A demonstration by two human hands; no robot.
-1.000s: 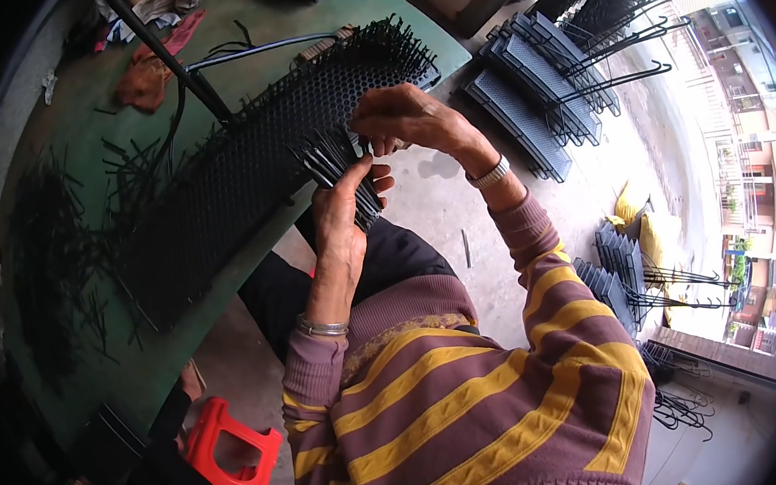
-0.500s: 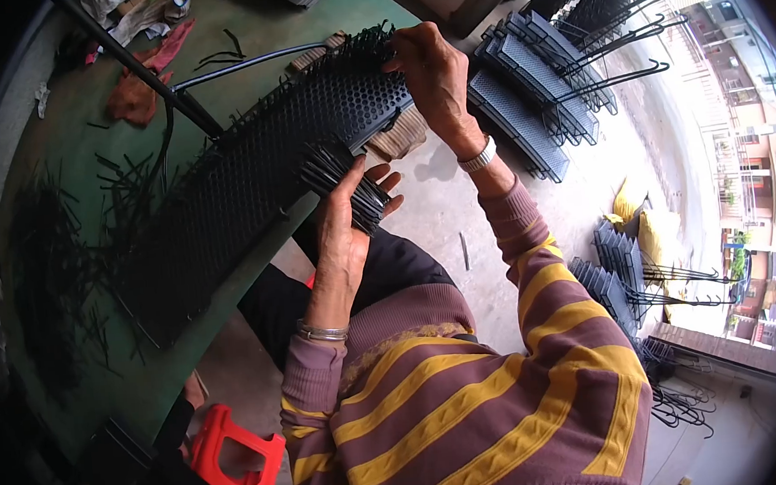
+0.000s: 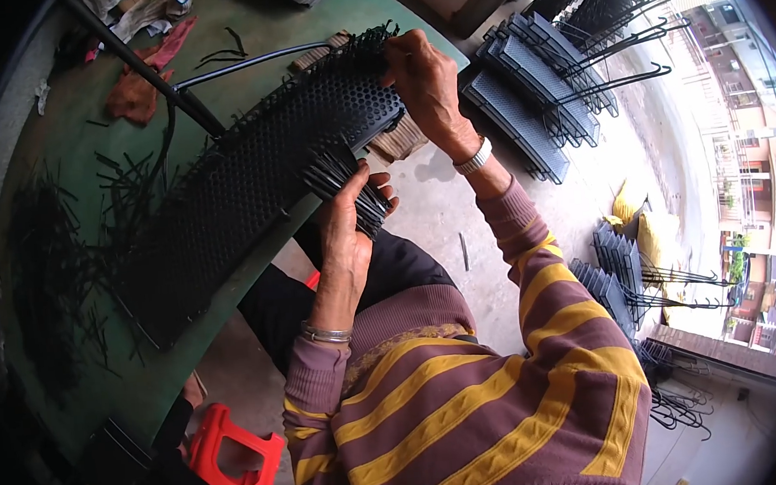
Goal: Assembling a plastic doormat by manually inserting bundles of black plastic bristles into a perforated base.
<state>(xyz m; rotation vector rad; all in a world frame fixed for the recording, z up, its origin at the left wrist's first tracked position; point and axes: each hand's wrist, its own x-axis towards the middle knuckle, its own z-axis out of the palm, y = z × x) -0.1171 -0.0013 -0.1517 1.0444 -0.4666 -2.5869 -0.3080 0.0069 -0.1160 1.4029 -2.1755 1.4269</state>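
Note:
A long black perforated panel lies slanted across the edge of a green table. My left hand is closed around a bundle of short black sticks beside the panel's near edge. My right hand reaches to the panel's far end, fingers pinched on a thin black stick at the bristly corner. A watch sits on the right wrist, a bangle on the left. Both sleeves are maroon with yellow stripes.
Loose black sticks are scattered on the table's left part. A black metal rod crosses above the panel. Stacks of black racks with handles stand on the concrete floor at right, more lower down. A red stool is below.
My right hand moved away from the bundle in my left hand and up to the panel's far end. My left hand kept the bundle and stayed near the panel's edge.

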